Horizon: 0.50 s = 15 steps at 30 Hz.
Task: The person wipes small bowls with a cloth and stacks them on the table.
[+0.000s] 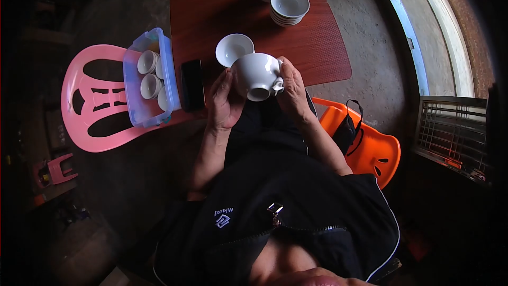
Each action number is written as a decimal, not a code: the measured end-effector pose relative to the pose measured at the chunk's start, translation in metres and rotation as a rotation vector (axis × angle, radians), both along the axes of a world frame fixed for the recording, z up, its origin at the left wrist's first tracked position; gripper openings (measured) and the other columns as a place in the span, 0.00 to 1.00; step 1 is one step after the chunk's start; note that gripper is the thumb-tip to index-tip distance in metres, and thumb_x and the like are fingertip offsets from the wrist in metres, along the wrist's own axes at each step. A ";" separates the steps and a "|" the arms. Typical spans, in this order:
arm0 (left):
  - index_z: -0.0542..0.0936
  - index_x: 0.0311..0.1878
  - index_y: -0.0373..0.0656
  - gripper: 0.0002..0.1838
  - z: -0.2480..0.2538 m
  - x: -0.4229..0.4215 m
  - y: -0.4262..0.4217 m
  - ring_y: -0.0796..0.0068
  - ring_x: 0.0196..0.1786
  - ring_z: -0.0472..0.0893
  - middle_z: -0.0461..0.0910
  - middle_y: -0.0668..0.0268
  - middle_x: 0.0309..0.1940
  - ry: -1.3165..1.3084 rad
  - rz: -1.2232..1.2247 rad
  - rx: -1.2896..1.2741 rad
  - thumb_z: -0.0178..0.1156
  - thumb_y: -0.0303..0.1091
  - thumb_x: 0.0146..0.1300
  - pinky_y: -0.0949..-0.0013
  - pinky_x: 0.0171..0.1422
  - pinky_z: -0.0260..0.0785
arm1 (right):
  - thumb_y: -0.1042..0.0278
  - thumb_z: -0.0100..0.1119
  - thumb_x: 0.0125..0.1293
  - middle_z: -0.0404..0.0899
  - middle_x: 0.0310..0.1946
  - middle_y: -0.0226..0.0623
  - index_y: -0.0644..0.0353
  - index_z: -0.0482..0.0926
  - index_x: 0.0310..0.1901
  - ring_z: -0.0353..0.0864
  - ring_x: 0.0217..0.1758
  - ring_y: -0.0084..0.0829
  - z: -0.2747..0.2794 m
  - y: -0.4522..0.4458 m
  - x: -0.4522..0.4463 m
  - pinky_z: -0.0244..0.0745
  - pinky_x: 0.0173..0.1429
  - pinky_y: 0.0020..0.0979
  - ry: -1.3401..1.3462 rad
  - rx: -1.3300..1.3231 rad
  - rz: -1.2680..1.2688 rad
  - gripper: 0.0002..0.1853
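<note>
A white bowl (256,71) is held tilted between my two hands, its round foot turned toward me. My left hand (223,100) grips it from the left, thumb and fingers against its side. On the other side, my right hand (292,87) is closed around the bowl's wall, with a small crumpled white piece (278,86) under the fingers; whether it is cloth or tissue I cannot tell. Just beyond stands another white bowl (233,48), upright on the reddish-brown table (211,5). The inside of the held bowl is hidden.
Two stacks of white bowls (290,4) stand at the table's far right. To the left, a clear plastic bin (142,103) with several white bowls rests on a pink chair (79,124). A black object (192,85) lies at the table's left edge. An orange chair (378,151) holds a black bag (345,132).
</note>
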<state>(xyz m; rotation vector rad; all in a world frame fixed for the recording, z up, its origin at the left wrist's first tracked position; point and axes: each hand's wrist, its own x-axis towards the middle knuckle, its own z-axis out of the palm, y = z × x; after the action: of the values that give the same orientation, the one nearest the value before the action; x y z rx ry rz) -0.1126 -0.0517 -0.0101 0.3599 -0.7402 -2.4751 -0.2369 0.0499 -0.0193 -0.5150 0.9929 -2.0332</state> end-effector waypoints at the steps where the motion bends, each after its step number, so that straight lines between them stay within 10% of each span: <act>1: 0.73 0.55 0.41 0.15 0.001 -0.002 0.001 0.78 0.55 0.73 0.75 0.66 0.52 0.001 0.000 0.001 0.49 0.38 0.72 0.70 0.62 0.64 | 0.51 0.42 0.74 0.68 0.28 0.20 0.57 0.71 0.36 0.63 0.31 0.12 0.004 0.001 -0.005 0.61 0.37 0.18 0.066 -0.017 0.028 0.18; 3: 0.67 0.62 0.43 0.22 0.006 -0.009 0.004 0.76 0.57 0.72 0.71 0.66 0.57 -0.148 0.002 -0.281 0.44 0.46 0.73 0.69 0.62 0.65 | 0.54 0.47 0.73 0.69 0.27 0.25 0.60 0.71 0.35 0.67 0.32 0.15 0.021 0.005 -0.007 0.64 0.35 0.21 0.307 0.152 -0.071 0.16; 8: 0.65 0.63 0.43 0.30 0.009 0.008 0.012 0.74 0.50 0.74 0.73 0.65 0.50 -0.145 -0.098 -0.054 0.51 0.56 0.67 0.68 0.53 0.70 | 0.57 0.63 0.58 0.70 0.27 0.40 0.62 0.73 0.38 0.73 0.32 0.40 0.020 -0.002 0.016 0.72 0.37 0.37 1.356 0.055 -0.228 0.17; 13: 0.65 0.63 0.46 0.28 0.014 0.015 0.004 0.73 0.56 0.71 0.71 0.66 0.54 -0.255 -0.128 -0.038 0.58 0.47 0.63 0.66 0.57 0.68 | 0.64 0.57 0.65 0.75 0.32 0.38 0.63 0.77 0.42 0.78 0.36 0.36 0.026 0.018 0.008 0.76 0.40 0.33 0.900 0.062 -0.063 0.11; 15: 0.66 0.62 0.44 0.27 0.023 0.013 0.007 0.74 0.56 0.71 0.71 0.67 0.54 -0.250 -0.206 -0.075 0.57 0.42 0.61 0.68 0.57 0.67 | 0.62 0.56 0.65 0.75 0.43 0.41 0.62 0.75 0.51 0.77 0.46 0.38 0.035 0.010 -0.009 0.77 0.48 0.34 1.178 0.069 -0.277 0.17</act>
<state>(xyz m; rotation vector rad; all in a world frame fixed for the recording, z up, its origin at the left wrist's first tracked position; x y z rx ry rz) -0.0995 -0.0451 0.0131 0.6005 -1.0144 -2.6140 -0.2458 0.0600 0.0153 -1.7070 1.8571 -1.8291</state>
